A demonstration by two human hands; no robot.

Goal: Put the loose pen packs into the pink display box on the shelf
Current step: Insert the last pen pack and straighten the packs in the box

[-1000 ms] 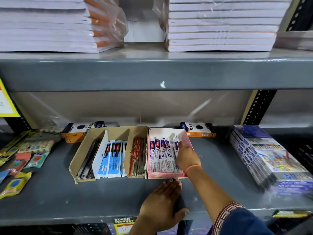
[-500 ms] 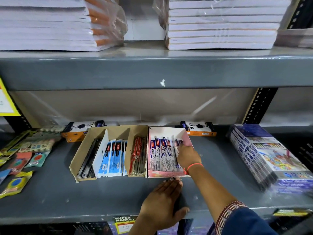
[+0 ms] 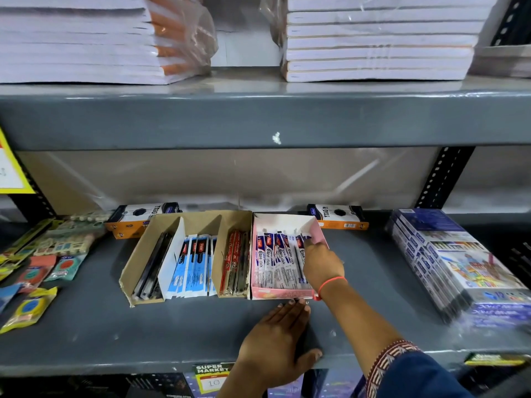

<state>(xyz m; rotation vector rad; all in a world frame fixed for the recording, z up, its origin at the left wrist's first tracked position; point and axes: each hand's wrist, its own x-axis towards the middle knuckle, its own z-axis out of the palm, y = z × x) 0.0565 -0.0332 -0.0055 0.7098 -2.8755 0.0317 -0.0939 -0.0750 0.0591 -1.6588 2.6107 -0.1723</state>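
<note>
The pink display box [image 3: 272, 294] stands on the grey shelf [image 3: 86, 326], right beside a brown cardboard box. Several white-and-purple pen packs [image 3: 271, 259] lie in it side by side, lengthwise. My right hand [image 3: 321, 262] reaches into the box's right side, its fingers closed on the rightmost pen pack [image 3: 305, 239] against the pink wall. My left hand [image 3: 275, 340] lies flat on the shelf in front of the box, fingertips touching its front wall and thumb at the shelf edge.
The brown cardboard box [image 3: 129, 271] holds black pens, blue packs [image 3: 191, 259] and red pens [image 3: 234, 259]. Orange-and-white boxes [image 3: 337, 218] sit behind. Stacked colour-pencil boxes [image 3: 459, 262] lie at the right, blister packs [image 3: 43, 254] at the left, notebook stacks [image 3: 373, 38] on the upper shelf.
My right hand has slid slightly forward along the box's right side and the packs lie flatter. My left hand has stayed at the box front.
</note>
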